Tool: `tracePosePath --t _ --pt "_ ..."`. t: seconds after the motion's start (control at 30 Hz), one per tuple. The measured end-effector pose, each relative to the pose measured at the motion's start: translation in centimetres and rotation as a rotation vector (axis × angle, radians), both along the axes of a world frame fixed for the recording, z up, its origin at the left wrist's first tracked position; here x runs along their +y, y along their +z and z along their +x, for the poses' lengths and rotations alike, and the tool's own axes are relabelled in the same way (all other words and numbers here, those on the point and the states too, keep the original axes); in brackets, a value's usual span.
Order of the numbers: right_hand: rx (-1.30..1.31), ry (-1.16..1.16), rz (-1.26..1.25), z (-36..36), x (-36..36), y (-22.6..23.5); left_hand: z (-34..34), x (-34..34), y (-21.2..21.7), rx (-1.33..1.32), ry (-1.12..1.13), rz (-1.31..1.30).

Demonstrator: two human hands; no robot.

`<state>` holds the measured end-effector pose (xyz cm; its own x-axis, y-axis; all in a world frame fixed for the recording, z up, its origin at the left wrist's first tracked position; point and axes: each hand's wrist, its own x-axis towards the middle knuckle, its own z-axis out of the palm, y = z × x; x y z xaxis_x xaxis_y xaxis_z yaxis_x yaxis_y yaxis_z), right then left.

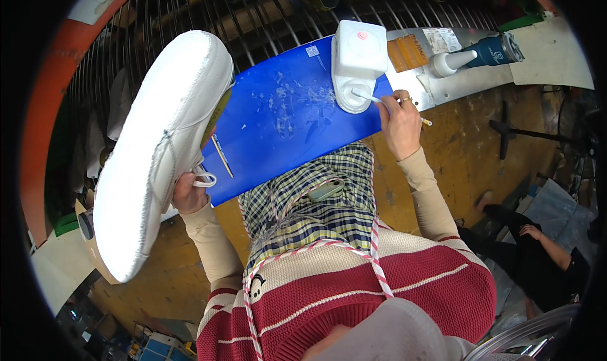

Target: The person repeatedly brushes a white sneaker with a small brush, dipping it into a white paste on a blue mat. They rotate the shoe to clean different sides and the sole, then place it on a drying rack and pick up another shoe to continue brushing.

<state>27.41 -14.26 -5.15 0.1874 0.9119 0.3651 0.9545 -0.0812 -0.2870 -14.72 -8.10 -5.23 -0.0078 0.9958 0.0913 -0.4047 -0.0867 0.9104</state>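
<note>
My left hand (190, 195) grips a large white shoe (158, 133) by its lace side, left of the blue board (265, 152). The shoe is tilted, with a stitched seam along its pale surface; a white lace loop hangs by my fingers. My right hand (402, 124) is closed around a thin white-handled brush (376, 99). The brush tip reaches into the round dish at the front of a white plastic dispenser (360, 51), on the board's right part. Between shoe and dispenser, dried whitish smears mark the board. A thin wooden stick (222, 156) lies near its left end.
Right of the dispenser are a white nozzle bottle (446, 64) and a dark teal tumbler (490, 51) on a metal plate. Behind the board runs a rack of metal rollers (272, 29). Another person in dark clothing (531, 253) is at the far right.
</note>
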Motion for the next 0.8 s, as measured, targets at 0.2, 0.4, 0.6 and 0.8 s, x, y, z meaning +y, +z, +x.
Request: tracePosePath --t 0.2,0.4,0.6,0.8 --pt "-0.058 -0.009 -0.068 0.1 0.8 -1.5 0.0 0.2 -1.3 0.435 0.16 0.116" --pt "0.434 -0.057 -0.151 2.2 0.0 -2.0 2.6 1.2 -0.1 0.436 0.127 0.295" --pt "1.193 -0.244 -0.303 3.0 -1.2 -2.1 5.9 3.2 1.8 0.458 0.074 0.492" --pt "0.283 0.043 0.186 1.9 -0.9 -2.7 7.7 4.4 2.7 0.486 0.055 0.6"
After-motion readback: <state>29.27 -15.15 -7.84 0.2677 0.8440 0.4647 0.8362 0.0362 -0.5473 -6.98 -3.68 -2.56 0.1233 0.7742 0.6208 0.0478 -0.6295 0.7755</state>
